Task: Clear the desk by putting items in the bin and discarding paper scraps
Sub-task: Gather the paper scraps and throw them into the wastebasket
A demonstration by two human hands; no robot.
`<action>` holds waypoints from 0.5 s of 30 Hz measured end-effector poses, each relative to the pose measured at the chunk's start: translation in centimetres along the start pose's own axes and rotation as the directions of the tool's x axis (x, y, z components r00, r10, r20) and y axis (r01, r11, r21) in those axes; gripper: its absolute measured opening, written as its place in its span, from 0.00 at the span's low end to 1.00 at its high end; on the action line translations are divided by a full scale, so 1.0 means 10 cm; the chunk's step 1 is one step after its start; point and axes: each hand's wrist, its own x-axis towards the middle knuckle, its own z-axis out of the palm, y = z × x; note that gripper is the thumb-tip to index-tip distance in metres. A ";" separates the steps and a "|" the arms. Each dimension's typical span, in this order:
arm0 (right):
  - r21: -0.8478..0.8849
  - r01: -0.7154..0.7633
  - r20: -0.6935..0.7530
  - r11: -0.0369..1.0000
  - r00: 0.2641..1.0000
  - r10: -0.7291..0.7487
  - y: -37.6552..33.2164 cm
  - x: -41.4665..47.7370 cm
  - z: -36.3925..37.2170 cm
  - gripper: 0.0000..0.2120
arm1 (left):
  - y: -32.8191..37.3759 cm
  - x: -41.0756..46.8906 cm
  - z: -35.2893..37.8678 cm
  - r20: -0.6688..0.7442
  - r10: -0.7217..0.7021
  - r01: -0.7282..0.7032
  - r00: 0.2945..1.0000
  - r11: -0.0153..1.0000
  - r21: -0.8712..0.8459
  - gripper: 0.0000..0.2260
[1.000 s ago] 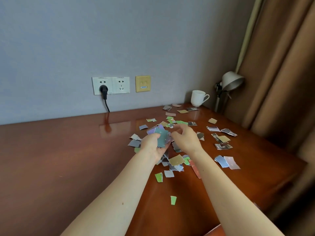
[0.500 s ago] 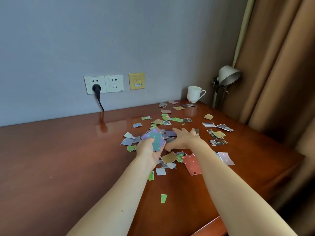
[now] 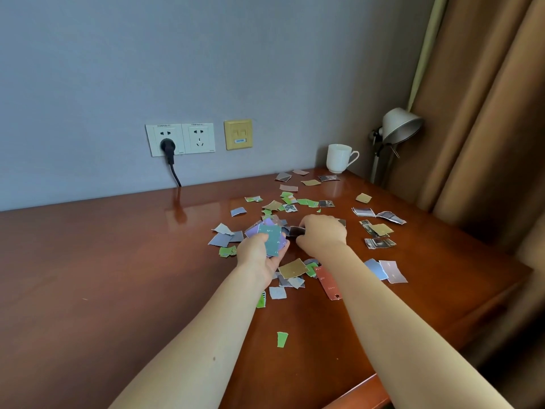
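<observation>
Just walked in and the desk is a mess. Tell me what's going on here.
A person is gathering torn paper scraps off a wooden desk. The left hand holds a small stack of scraps, a teal one on top; the right hand pinches a dark scrap beside it. Many scraps lie scattered toward the white mug and lamp. No bin is in view.

Reddish wood for the table, smooth and highly glossy, mirroring the wall above. Thin torn paper for the scraps, some with a printed sheen, others matt. Looks like glazed, shiny white ceramic on the mug. Dull grey metal for the lamp shade. Matt brown cloth for the curtain.
</observation>
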 end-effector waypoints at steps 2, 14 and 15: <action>-0.038 0.008 -0.038 0.999 0.999 -0.010 -0.01 -0.04 0.01 0.14 | 0.00 0.01 0.00 0.001 0.006 -0.006 1.000 1.000 -0.022 0.20; 0.731 -0.076 -0.093 0.678 0.973 0.210 -0.14 -0.27 -0.01 0.13 | 0.00 -0.06 0.02 0.001 0.047 -0.047 0.999 0.998 0.040 0.13; 0.825 -0.075 -0.056 0.560 0.975 0.214 -0.17 -0.29 -0.04 0.12 | 0.02 -0.08 0.02 0.011 0.036 -0.036 0.999 0.999 0.040 0.13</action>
